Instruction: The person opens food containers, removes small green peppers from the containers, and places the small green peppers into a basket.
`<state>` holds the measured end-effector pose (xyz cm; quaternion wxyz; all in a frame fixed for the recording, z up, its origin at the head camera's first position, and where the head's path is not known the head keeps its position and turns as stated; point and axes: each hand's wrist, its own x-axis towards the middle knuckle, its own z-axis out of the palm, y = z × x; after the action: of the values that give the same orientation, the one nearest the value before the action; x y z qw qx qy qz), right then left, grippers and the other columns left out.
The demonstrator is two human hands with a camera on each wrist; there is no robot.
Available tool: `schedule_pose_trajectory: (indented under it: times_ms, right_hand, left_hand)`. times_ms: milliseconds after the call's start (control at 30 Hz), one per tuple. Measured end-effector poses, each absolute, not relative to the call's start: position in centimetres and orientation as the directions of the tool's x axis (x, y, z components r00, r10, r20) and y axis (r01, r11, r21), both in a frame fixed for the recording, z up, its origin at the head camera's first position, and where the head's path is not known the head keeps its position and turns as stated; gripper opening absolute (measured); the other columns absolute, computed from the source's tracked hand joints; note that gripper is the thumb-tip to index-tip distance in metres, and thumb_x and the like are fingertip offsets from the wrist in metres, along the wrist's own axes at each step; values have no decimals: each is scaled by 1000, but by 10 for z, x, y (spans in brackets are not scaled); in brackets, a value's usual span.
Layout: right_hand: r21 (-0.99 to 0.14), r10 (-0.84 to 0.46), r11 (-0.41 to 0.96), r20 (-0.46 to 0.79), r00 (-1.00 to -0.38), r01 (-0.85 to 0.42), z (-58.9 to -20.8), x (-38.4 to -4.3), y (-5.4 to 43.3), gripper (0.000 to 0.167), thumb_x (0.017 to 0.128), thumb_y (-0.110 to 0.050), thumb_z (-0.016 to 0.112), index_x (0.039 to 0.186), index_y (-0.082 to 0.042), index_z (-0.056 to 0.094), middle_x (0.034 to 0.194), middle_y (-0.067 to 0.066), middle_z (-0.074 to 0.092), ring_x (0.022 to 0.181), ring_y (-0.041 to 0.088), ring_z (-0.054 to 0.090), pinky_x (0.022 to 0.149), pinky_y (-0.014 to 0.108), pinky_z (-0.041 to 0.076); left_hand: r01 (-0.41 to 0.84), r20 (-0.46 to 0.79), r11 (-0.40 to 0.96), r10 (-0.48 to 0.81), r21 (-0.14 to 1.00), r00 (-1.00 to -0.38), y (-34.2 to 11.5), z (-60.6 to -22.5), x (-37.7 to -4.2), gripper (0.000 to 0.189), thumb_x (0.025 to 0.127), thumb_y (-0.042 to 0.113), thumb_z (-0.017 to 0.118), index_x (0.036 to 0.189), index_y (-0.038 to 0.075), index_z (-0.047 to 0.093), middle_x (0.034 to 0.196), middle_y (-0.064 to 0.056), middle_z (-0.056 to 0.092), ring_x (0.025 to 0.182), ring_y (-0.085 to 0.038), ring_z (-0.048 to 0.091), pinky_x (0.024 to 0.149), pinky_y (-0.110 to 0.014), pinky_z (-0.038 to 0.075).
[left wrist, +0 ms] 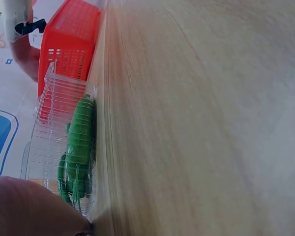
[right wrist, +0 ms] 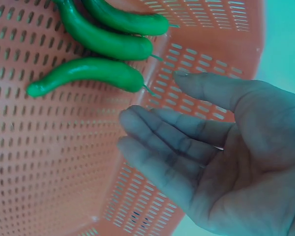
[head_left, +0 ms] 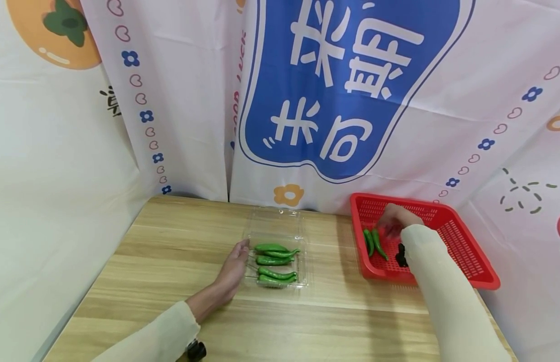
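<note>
"Right hand?"
"In the basket, thumb apart from fingers, near three peppers."
"Left hand?"
"At the box, left of the basket; finger state I can't tell. More peppers lie in that box."

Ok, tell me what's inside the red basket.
Three green peppers lie in the red basket; the right hand is inside too, holding nothing. In the head view, hand and sleeve hide part of the basket's floor.

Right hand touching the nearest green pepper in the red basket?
Apart. The right wrist view shows it: a strip of basket is visible between the right hand and the nearest green pepper.
</note>
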<state>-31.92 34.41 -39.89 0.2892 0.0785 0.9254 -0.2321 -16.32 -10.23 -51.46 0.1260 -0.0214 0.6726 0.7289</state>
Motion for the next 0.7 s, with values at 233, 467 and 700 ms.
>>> schedule_pose_trajectory:
  times_ms: [233, 467, 700]
  right_hand:
    - [-294, -56, 951, -478, -876, 99, -390, -332, 348, 28, 104, -17, 63, 103, 11, 68, 80, 17, 75, 65, 23, 72, 63, 35, 63]
    - [-256, -40, 964, -399, -916, 69, -375, -334, 344, 25, 101, -20, 67, 97, 5, 66, 80, 15, 72, 72, 28, 72, 72, 43, 64]
    - [-253, -58, 967, -351, -935, 35, -363, -326, 332, 22, 101, -20, 64, 88, -3, 59, 78, 12, 67, 68, 22, 65, 68, 39, 59]
  left_hand:
    - [-206, -193, -69, 159, 976, -968, -102, -515, -164, 56, 117, 21, 24, 168, 0, 11, 177, -22, 5, 162, -45, 2, 130, -63, 3]
    - [-212, -201, -64, 149, 975, -968, -101, -515, -163, 56, 117, 21, 24, 168, 0, 11, 176, -23, 5, 162, -46, 3, 130, -63, 4]
    - [-214, -203, -61, 156, 975, -967, -101, -514, -163, 56, 117, 21, 23, 168, 0, 10, 177, -21, 4, 162, -45, 2, 130, -63, 3]
